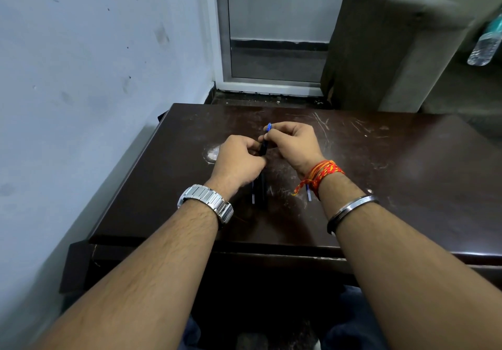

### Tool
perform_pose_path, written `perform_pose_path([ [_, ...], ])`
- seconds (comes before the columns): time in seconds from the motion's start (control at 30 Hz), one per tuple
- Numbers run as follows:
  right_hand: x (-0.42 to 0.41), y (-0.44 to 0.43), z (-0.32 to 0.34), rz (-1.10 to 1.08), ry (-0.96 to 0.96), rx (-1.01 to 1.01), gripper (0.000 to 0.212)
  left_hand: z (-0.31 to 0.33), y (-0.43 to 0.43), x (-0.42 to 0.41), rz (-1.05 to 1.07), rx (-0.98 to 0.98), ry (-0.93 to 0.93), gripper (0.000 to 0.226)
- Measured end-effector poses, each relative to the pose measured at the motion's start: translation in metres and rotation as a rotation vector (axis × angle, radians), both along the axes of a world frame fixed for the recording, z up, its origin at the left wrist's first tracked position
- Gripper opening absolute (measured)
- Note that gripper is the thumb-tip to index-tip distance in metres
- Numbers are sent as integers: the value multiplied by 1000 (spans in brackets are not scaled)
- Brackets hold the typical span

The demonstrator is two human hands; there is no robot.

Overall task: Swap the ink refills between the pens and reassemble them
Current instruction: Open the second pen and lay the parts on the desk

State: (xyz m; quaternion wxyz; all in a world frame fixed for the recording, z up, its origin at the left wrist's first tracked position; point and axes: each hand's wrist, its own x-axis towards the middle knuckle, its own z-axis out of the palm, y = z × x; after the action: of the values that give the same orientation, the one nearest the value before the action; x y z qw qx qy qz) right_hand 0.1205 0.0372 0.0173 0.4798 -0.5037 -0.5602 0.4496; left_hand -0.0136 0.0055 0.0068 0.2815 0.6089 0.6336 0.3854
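Observation:
Both hands meet above the middle of the dark wooden table (380, 175). My left hand (239, 159) grips the lower part of a dark pen barrel (263, 147). My right hand (293, 141) pinches the upper end of the same pen, where a blue tip (269, 126) sticks out above the fingers. On the table under my wrists lie a dark pen part (261, 189) with a thin refill (253, 193) beside it, and another thin refill (308, 194) partly hidden by my right wrist.
A pale wall (95, 78) runs close along the table's left side. A grey upholstered chair (385, 45) stands behind the table at the right, with a plastic water bottle (485, 42) near it. A glass door (274, 29) is straight ahead.

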Motion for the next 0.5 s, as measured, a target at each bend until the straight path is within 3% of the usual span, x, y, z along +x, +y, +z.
perform_pose_path([
  [0.07, 1, 0, -1, -42, -39, 11, 4, -1, 1, 0, 6, 7, 8, 16],
  [0.2, 2, 0, -3, -105, -69, 9, 29, -1, 3, 0, -4, 17, -3, 9],
  [0.37, -1, -1, 0, -65, -9, -13, 6, -3, 4, 1, 5, 24, -11, 11],
  [0.5, -1, -3, -1, -52, -37, 3, 14, -4, 4, 1, 11, 33, 5, 12],
])
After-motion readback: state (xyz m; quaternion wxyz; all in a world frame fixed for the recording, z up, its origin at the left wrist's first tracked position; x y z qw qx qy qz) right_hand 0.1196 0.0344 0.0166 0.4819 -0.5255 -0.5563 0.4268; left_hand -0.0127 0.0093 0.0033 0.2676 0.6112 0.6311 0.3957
